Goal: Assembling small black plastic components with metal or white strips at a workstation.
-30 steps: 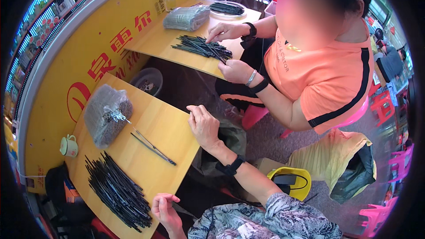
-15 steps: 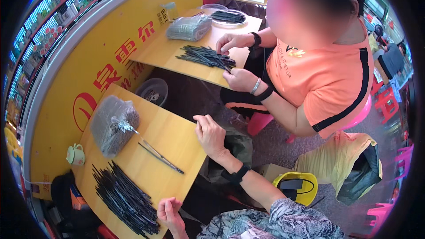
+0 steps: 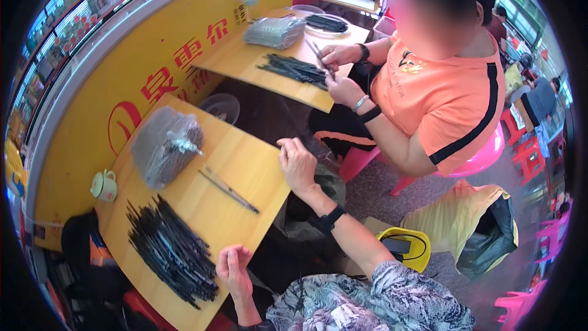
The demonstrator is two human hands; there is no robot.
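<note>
My left hand (image 3: 234,270) is raised beside the table's near right edge, its fingers curled in and nothing visible in them. Close by on its left lies a broad pile of thin black strips (image 3: 171,251), roughly side by side. My right hand (image 3: 299,165) hovers at the table's right edge, fingers loosely bent and apart, holding nothing I can see. Between that hand and a tied clear plastic bag (image 3: 165,147) full of dark pieces, a few thin strips (image 3: 229,190) lie on the yellow wooden table (image 3: 245,162).
A small pale green lidded pot (image 3: 104,185) stands at the table's left edge. Across from me, a person in an orange shirt (image 3: 441,104) handles dark strips over a second table (image 3: 229,64). A yellow bucket (image 3: 416,251) and an open sack (image 3: 453,220) are on the floor to the right.
The view has shifted slightly. My right hand has lifted a little and its fingers have spread. The co-worker's hands have come up from their pile with strips between them.
</note>
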